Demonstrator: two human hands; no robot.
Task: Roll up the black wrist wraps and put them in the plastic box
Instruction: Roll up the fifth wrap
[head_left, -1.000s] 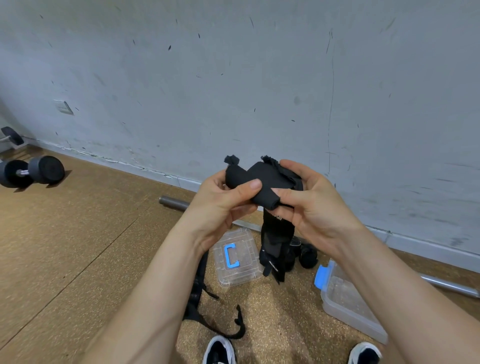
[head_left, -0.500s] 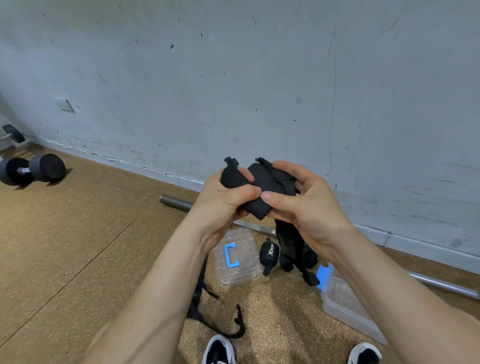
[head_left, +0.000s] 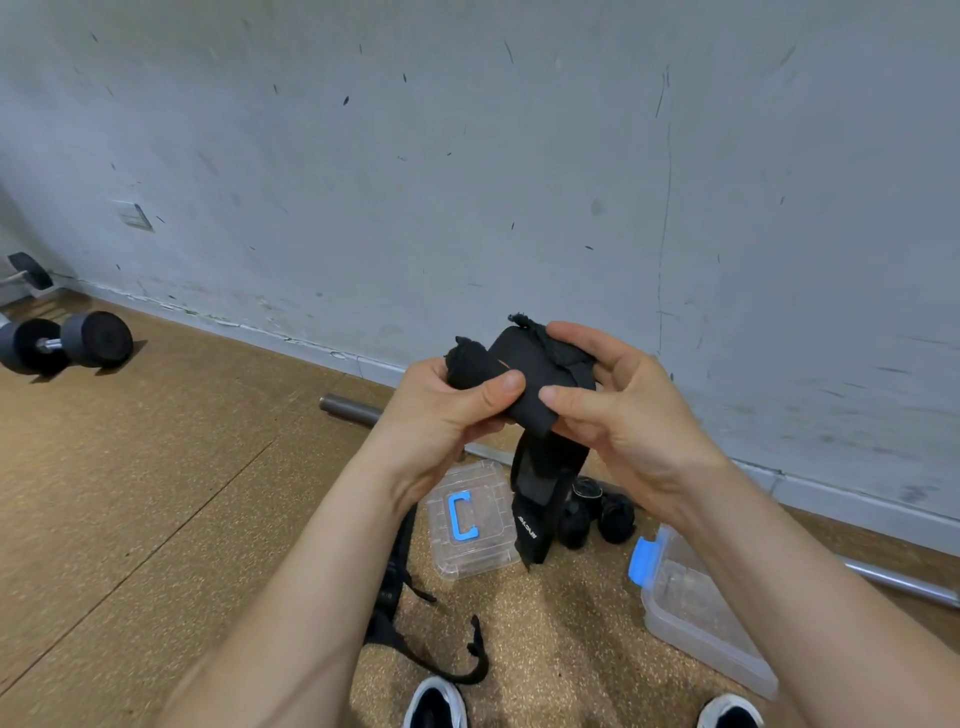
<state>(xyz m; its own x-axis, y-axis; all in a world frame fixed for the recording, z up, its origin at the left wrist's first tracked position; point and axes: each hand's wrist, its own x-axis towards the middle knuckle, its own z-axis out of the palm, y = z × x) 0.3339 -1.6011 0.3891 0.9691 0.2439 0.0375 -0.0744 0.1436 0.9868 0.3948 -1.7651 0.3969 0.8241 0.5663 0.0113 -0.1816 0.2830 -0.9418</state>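
Observation:
A black wrist wrap (head_left: 524, 374), partly rolled, is held in the air in front of the wall. My left hand (head_left: 441, 421) grips the roll's left end, thumb on top. My right hand (head_left: 618, 410) grips its right side, thumb pressing the front. The wrap's loose tail (head_left: 540, 493) hangs down below the hands. The clear plastic box (head_left: 696, 618) with a blue clip lies open on the floor at lower right. Its lid (head_left: 472, 519) with a blue handle lies left of it. Two rolled black wraps (head_left: 597, 512) rest on the floor between lid and box.
Another black wrap (head_left: 410, 618) lies unrolled on the cork floor under my left forearm. A steel bar (head_left: 353, 405) runs along the wall's base. A dumbbell (head_left: 67, 343) sits at far left. My shoes (head_left: 436, 706) show at the bottom edge.
The hanging tail has swung left and now dangles over the lid's right edge. Both hands have kept their grip and turned the roll slightly.

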